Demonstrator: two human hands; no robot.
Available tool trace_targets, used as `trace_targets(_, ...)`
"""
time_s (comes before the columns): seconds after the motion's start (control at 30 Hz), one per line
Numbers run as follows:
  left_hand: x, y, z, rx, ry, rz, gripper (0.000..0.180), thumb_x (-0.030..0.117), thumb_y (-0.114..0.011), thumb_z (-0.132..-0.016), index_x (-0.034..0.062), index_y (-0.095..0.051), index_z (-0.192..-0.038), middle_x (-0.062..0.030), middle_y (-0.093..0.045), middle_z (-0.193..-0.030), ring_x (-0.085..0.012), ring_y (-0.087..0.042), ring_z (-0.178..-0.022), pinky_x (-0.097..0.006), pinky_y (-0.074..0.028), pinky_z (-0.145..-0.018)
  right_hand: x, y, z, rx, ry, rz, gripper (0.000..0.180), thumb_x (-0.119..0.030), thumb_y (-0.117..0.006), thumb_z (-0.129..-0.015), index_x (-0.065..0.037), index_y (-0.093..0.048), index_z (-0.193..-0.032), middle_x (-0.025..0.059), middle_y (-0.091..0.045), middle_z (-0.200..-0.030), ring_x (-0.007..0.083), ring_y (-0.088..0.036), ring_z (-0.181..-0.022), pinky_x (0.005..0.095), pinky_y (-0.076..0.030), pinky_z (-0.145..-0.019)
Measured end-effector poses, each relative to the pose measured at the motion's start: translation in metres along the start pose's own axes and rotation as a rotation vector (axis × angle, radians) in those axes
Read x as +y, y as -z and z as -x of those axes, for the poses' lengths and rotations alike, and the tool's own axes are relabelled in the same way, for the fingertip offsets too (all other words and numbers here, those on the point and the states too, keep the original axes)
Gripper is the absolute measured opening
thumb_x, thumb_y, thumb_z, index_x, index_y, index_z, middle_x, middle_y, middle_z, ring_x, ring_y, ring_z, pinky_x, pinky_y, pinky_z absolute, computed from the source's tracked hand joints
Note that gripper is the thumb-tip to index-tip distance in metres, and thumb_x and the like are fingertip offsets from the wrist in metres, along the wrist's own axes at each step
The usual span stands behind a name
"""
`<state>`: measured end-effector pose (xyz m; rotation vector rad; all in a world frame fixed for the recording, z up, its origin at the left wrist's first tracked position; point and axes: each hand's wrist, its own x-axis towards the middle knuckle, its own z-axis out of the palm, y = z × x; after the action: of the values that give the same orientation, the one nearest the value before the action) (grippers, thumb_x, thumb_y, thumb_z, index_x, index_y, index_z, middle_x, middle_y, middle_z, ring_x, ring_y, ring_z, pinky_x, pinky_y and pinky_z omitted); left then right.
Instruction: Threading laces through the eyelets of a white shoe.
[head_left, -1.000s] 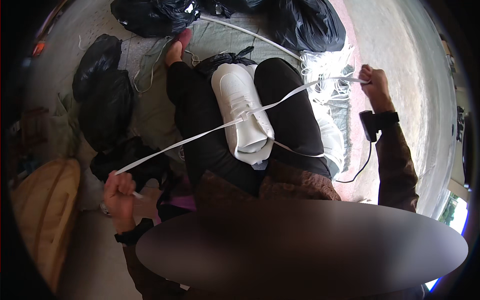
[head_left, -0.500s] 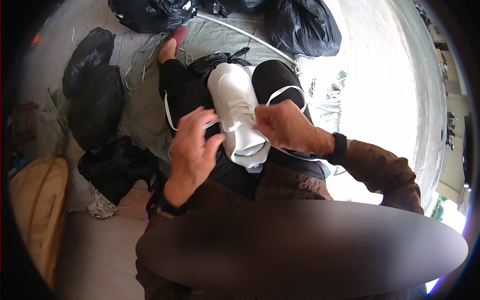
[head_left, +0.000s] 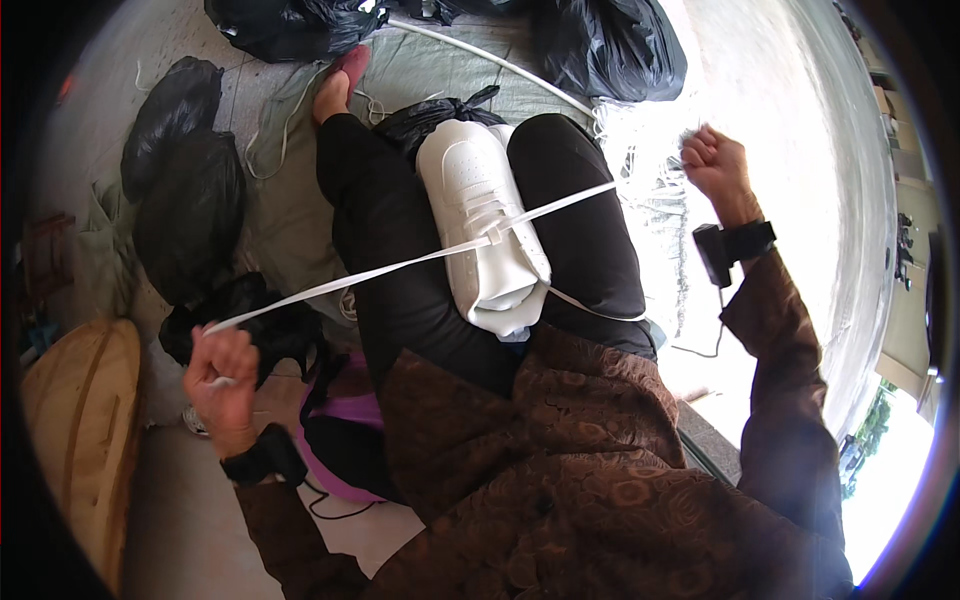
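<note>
A white lace-up shoe [head_left: 466,160] lies between my knees, toe pointing away from me. Its white shoelace [head_left: 350,282] stretches taut out to both sides, crossing near the tongue. At the left, my left hand [head_left: 222,378] is closed in a fist round one end of the lace. Out to the right and farther forward, my right hand [head_left: 716,168] is also closed, in line with the other lace end. Glare washes out the lace just short of that hand. Part of a second white shoe [head_left: 502,131] shows behind the first.
Black plastic bags [head_left: 190,215] lie on the left and at the far side. A white rod [head_left: 490,62] rests on the green-grey sheet. At lower left stands a wooden board [head_left: 85,410]. White laces [head_left: 655,165] lie bunched on the bright floor at right.
Both hands have moved away from the shoe, left hand down and leftward, right hand up and rightward. The loose lace loops have been drawn out straight.
</note>
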<state>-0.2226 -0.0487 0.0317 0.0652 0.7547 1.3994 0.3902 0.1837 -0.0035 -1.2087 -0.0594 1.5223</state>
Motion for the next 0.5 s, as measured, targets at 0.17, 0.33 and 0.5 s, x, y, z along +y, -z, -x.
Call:
trace_targets(0.17,0.013,0.009,0.013,0.856,-0.420,0.156,0.020,0.008,-0.045,-0.104,0.0051,-0.041,-0.084,-0.0032,-0.040,-0.079,-0.0140,-0.040,-0.068,-0.029,-0.037,-0.060,-0.018,0.073,-0.023,0.550,0.148,0.198,0.030,-0.004,-0.031,-0.096,-0.010,-0.035,-0.067,-0.0015,-0.030,-0.056,0.0101,-0.019,-0.044,0.0260,-0.015,-0.040)
trace_targets(0.33,-0.054,0.004,-0.023,0.212,-0.172,-0.311,0.005,0.008,-0.051,-0.101,0.0031,-0.052,-0.100,0.0008,-0.042,-0.076,-0.0066,-0.038,-0.061,-0.022,-0.033,-0.051,0.046,0.036,0.004,0.112,0.387,0.916,0.023,-0.014,-0.054,-0.095,0.003,-0.059,-0.111,0.0095,-0.068,-0.085,0.0114,-0.057,-0.059,0.0223,-0.042,-0.057)
trace_targets(0.5,-0.169,-0.108,-0.037,0.024,-0.144,-1.040,0.008,-0.004,-0.068,-0.086,-0.0058,-0.071,-0.094,-0.0088,-0.070,-0.079,-0.0105,-0.063,-0.062,-0.023,-0.053,-0.057,0.119,-0.061,0.111,-0.580,0.140,1.088,0.020,-0.011,-0.064,-0.094,0.001,-0.067,-0.111,0.0106,-0.073,-0.087,0.0100,-0.065,-0.069,0.0244,-0.051,-0.064)
